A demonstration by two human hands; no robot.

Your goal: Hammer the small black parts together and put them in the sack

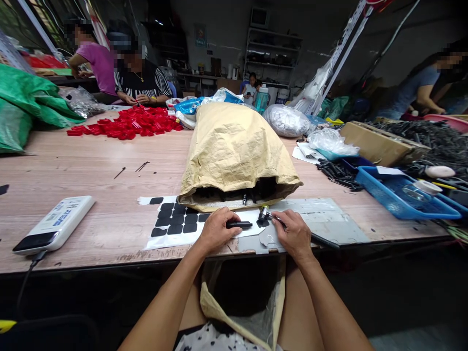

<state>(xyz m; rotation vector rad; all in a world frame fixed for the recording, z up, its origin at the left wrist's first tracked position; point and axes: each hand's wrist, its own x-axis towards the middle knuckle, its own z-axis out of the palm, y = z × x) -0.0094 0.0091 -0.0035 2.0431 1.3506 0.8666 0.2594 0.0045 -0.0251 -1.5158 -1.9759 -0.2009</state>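
Note:
My left hand (218, 229) is closed around a short black pen-like tube (239, 224) that points right. My right hand (294, 233) grips a small hammer, its metal head (263, 213) to the left and its black handle end (325, 241) sticking out to the right. Under the hammer head lies a small dark piece I cannot make out clearly. Left of my hands, a white sheet (158, 243) carries rows of black rounded squares (175, 229). Just beyond stands a large yellow woven sack (237, 146), its mouth towards me with black parts inside.
A grey board (329, 222) lies along the table edge. On the left are a white power bank (54, 224) with a cable and a red pile of parts (131, 122). A blue tray (402, 195) stands right. Another open sack (243, 312) hangs at my lap. Other people sit behind.

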